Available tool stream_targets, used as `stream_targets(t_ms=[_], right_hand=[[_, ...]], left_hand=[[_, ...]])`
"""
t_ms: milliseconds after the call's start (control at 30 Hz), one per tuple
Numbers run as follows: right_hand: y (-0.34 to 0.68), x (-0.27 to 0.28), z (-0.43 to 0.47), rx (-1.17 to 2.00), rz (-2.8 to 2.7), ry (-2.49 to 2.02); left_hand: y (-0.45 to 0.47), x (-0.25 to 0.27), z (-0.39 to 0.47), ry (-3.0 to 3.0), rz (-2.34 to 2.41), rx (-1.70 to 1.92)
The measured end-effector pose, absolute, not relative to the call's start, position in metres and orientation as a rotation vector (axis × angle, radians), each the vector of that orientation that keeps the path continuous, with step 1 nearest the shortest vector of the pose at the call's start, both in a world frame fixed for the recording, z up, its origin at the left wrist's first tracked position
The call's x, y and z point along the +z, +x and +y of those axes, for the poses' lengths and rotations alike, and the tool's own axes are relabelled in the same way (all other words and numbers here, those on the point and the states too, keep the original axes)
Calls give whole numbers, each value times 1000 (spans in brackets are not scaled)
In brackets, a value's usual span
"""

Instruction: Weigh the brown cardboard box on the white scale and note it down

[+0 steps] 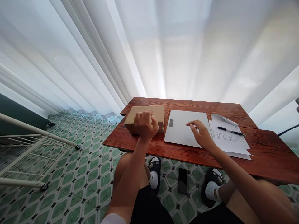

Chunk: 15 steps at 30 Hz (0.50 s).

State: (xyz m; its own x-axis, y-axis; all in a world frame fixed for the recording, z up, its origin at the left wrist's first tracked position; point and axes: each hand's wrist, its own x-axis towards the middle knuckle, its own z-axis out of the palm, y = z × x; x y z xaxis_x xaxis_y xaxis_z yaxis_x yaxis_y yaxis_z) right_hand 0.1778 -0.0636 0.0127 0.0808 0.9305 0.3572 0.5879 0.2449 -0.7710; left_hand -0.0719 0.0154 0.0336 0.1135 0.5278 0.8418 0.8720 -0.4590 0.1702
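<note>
My left hand (146,125) is over the front of a closed brown cardboard box (149,109), its fingers curled in. Whether anything is inside those fingers, or whether they touch the box, I cannot tell. To the right lies a flat silver panel (184,129) with rounded corners and a small dark grey rectangle near its left edge; it could be a closed laptop or a digital scale. Above the panel's right part my right hand (201,134) hovers or rests lightly, fingers loosely bent and stretched to the left. Nothing shows in it.
Sheets of handwritten paper (230,144) with a black pen (230,130) lie at the right of the reddish wooden table (140,146). White curtains (182,53) hang behind. A phone (182,181) lies on the green tiled floor (77,174). A wheeled metal rack (35,155) stands left.
</note>
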Motion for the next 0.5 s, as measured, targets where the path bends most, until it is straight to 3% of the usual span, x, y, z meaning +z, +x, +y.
stream_targets(t_ms=[167, 500], right_hand=[[213, 13, -81, 393, -1638, -1504], [335, 15, -95, -104, -1694, -1829]], left_hand=[[-32, 13, -7, -2233, -947, -1116], [9, -23, -32, -2413, -531, -980]])
